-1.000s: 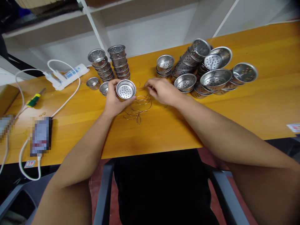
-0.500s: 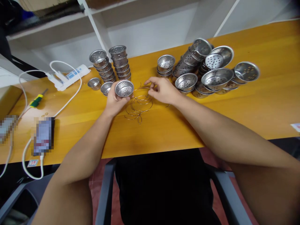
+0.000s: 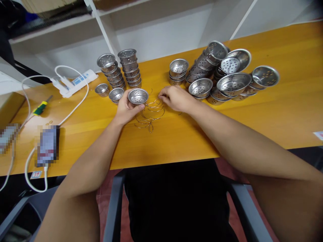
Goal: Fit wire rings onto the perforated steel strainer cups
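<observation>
My left hand [image 3: 126,110] is closed round a small perforated metal cup [image 3: 138,97], its open top tilted toward me, with the thumb along the near side. On the table just right of the cup lies a loose group of thin wire rings [image 3: 151,117], partly overlapping. At their far right edge my right hand [image 3: 174,97] is closed in a pinch, thumb and forefinger together on a wire ring; the fingertips hide the exact grip. Behind my left hand stand another small cup [image 3: 116,94] and a smaller one [image 3: 102,89].
Two tall cup stacks [image 3: 130,69] stand at the back left. A short stack [image 3: 178,69] and several larger perforated cups [image 3: 233,84] crowd the right. On the left are a power strip [image 3: 75,83], a screwdriver [image 3: 42,106] and a phone [image 3: 47,146] on a white cable.
My left hand has shifted the cup slightly right and toward me, over the edge of the rings. My right hand has lowered, and its spread fingers have closed into a pinch.
</observation>
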### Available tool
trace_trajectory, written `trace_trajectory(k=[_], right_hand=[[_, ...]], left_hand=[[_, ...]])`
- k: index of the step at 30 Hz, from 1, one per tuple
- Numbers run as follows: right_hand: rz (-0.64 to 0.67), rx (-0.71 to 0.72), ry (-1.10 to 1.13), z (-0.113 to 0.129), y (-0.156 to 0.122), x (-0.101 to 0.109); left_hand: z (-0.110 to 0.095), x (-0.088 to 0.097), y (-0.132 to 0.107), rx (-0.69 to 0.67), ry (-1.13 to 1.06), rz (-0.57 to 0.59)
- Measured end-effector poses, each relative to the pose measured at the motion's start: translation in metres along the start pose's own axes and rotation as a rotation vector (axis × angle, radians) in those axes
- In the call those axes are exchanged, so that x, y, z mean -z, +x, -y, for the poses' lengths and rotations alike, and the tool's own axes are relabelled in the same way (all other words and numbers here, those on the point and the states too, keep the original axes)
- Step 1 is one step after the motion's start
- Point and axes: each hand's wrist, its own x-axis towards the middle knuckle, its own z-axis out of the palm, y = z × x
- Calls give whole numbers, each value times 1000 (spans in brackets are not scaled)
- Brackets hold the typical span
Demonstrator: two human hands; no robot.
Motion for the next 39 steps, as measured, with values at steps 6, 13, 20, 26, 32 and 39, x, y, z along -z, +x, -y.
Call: trace_trajectory(k=[6,13,20,26,32,39], right_hand=[[30,-10,-14,6,-1,4],[113,143,-113,-2,0,2],[177,204,-40,0,-3,15],[135,209,141,16,-10,22],[-141,147,361,21,-11,6],[-275,170,536,17,-7,-9]], left_hand=[[-5,-2,-1,24,19,4],[-9,-4,1,68,42,-17],[-5,-2,2,87,41,-14],[-5,0,2,148,-59,-95],[-4,-3,-1,220,-134,-101],[-6,-1,-3,178,-13,-20]])
